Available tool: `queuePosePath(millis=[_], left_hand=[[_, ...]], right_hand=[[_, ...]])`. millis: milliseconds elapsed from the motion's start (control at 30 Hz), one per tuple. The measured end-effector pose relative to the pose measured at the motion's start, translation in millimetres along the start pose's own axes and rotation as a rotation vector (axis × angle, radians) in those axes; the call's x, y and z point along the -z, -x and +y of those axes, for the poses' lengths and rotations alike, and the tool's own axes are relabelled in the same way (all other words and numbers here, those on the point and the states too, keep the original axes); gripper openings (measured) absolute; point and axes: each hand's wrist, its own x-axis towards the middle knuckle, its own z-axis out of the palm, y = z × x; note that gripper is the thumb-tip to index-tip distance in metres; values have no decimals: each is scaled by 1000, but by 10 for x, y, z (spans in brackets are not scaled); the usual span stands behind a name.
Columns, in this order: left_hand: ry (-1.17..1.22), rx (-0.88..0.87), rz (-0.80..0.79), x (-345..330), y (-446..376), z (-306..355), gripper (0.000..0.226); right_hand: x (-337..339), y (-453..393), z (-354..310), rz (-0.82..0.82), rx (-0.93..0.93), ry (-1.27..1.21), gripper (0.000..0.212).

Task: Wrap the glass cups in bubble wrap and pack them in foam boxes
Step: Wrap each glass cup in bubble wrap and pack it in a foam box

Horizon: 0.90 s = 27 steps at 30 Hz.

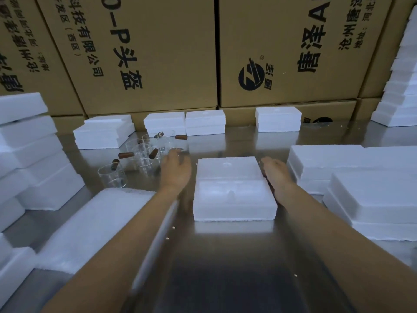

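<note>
Two hands flank the closed foam box; the left hand, fingers apparently loose and empty, lies nearest the glass cups just beyond it; the right hand rests open.

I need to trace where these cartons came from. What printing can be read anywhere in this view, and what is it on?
All printing runs sideways on the cardboard cartons behind the table.
"科技有限公司" and "(西区)": left-centre carton.
"0-P头盔": same carton.
"沧州" and "地址:": right carton, beside larger characters I cannot read with confidence.
Round black logo with a ® mark: right carton; its small characters are too blurred.
Far-left carton: print cropped, unreadable.
Foam boxes: no text.
</note>
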Motion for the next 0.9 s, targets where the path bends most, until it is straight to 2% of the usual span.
queuePosePath(millis=[133,167,233,300,367,433,533,667,833,900], left_hand=[[-696,13,266,539,-295,-380,56],[-805,84,270,663,-355,-471,64],[-830,257,217,855,-419,-619,75],[-737,329,173,955,-434,-741,71],[-675,293,172,985,-415,-788,61],[-648,201,199,983,-363,-754,60],[-511,-11,236,953,-240,-551,71],[-113,-156,215,872,3,-71,78],[504,-50,-6,787,646,425,85],[644,-16,-136,732,927,520,87]], right_hand=[[95,-149,99,4,-43,-93,21],[100,-168,99,-3,-44,-110,21],[105,-184,103,-17,-44,-112,20],[98,-178,128,-27,-41,-97,20],[90,-138,144,-17,-30,-53,22],[90,-108,150,-2,4,-7,22],[95,-36,150,32,39,30,21],[128,99,122,13,31,-21,17],[229,347,121,-36,-44,-112,11],[273,533,129,2,70,-31,12]])
